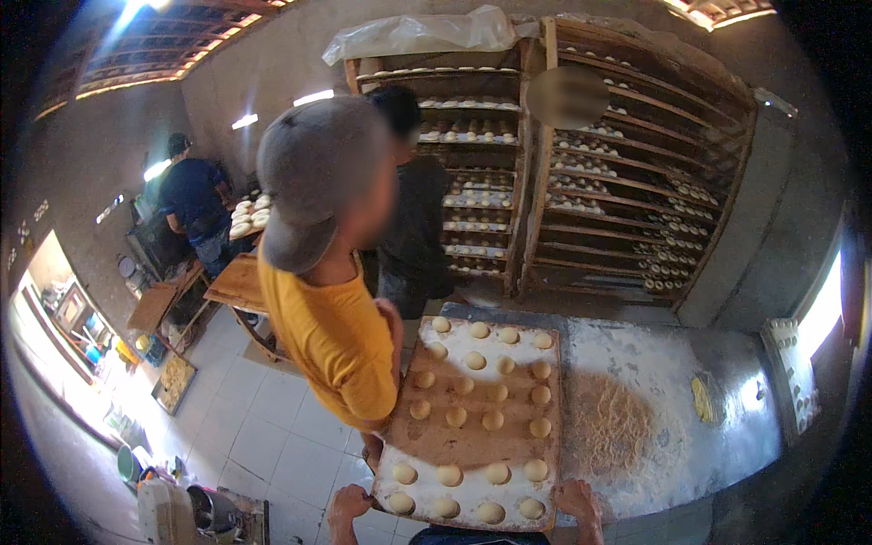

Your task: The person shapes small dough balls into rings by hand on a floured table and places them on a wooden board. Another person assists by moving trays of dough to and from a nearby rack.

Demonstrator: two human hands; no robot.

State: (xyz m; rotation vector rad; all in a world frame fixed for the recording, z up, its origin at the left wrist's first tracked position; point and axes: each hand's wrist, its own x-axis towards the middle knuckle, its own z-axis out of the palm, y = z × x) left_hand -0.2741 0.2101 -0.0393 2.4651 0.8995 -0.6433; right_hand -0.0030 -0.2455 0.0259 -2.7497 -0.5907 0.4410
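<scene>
A wooden board (472, 435) dusted with flour carries rows of round, pale dough balls (497, 473). My left hand (350, 502) closes on its near left corner. At the near right corner my right hand (577, 500) grips the edge, its fingers partly hidden. The far end of the board lies over a metal worktable (736, 359), while its near end reaches toward my body. Loose flour (618, 427) is spread on the tabletop just right of the board, and a flat yellow piece (702, 400), perhaps dough, lies farther right.
A person in a yellow shirt (327, 327) stands close against the board's left side; another in black (413, 218) is behind. Tall wooden racks (529, 182) with dough trays line the back wall. A stand mixer (168, 510) is at lower left, a dough tray (783, 372) at far right.
</scene>
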